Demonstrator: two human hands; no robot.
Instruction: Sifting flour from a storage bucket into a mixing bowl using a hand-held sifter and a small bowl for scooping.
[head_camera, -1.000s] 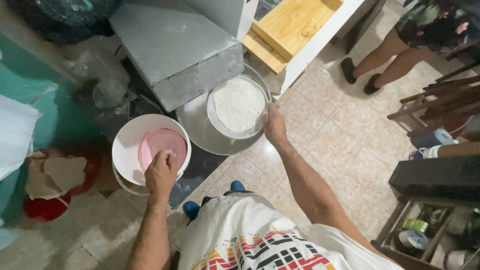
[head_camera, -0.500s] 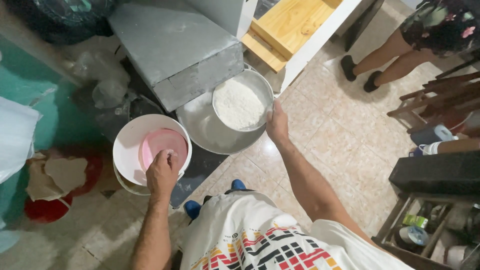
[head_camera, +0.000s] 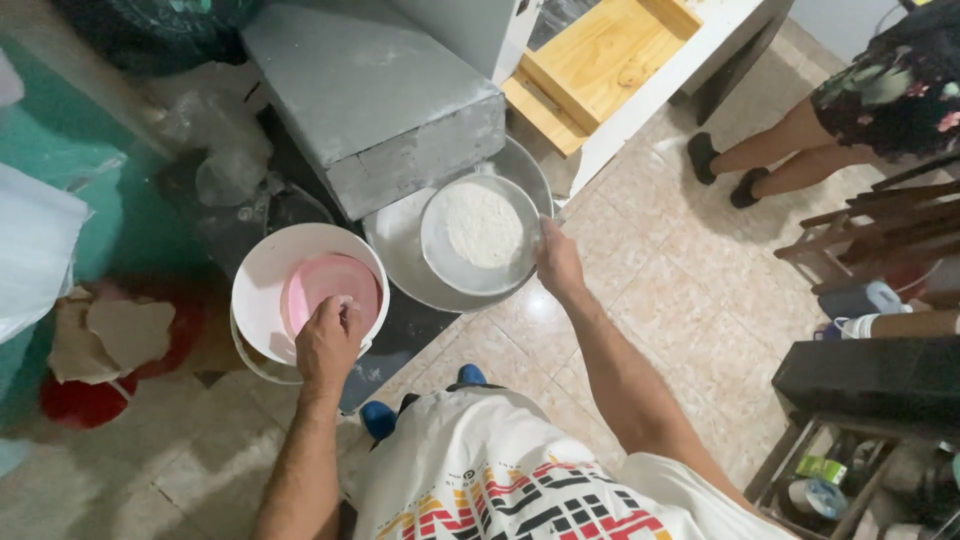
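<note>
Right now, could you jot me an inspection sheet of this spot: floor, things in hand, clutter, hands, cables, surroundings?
Surface: beige tiled floor.
Things: round sieve of white flour over a wide metal basin; pink plastic bowl inside a white bucket.
Clutter: crumpled clear plastic, red bowl.
Hands: left hand on the pink bowl; right hand grips the sieve rim.
Cables: nothing seen.
Surroundings: grey block, wooden tray, another person's legs.

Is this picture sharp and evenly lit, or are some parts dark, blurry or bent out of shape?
Head view: the middle is well lit, so the left hand on the pink bowl and the right hand at the sieve of flour read clearly; the top left corner is in deep shadow, and straight lines splay outward toward the edges, a wide-lens effect.
</note>
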